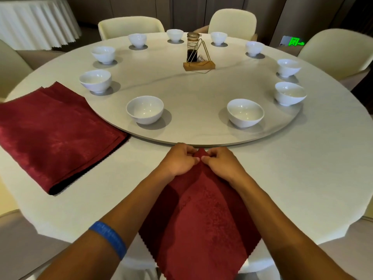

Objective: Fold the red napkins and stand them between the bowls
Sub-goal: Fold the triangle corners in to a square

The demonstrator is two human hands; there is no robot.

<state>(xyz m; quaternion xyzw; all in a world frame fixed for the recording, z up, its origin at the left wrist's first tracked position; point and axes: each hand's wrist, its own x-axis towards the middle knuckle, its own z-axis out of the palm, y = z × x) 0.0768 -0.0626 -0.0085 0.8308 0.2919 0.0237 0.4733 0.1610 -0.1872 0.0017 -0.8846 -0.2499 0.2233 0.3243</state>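
Observation:
A red napkin [201, 219] lies in front of me on the round table, its near corner hanging over the table edge. My left hand [178, 160] and my right hand [221, 163] meet at its far tip, each pinching the cloth with curled fingers. Both side edges are folded in toward the middle. A stack of red napkins [54, 136] lies flat at the left. Several white bowls, such as one at the near left [145, 109] and one at the near right [245, 113], ring the turntable.
The raised round turntable [193, 93] fills the table's middle, its rim just beyond my hands. A bottle in a gold wire holder [196, 53] stands near its centre. Cream chairs [131, 26] surround the table. Bare tabletop [302, 168] stretches right of the napkin.

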